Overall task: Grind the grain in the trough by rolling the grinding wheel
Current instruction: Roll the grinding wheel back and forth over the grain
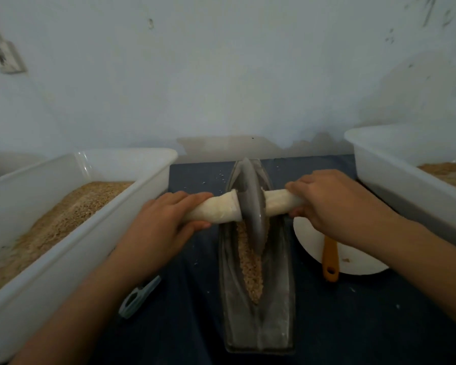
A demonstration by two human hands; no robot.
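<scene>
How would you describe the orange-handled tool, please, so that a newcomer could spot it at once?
Start at the long metal trough in the middle of the dark table. Just to its right lies a round white plate, partly under the right hand. The orange-handled tool rests on that plate; it is the only orange thing here.

Both hands (153,222) (329,204) curled, gripping, forearms extended

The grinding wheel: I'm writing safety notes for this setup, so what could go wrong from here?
The grinding wheel could push grain over the trough rim onto the dark table, where bits already lie. The right hand might also knock the orange-handled tool beneath it.
</scene>
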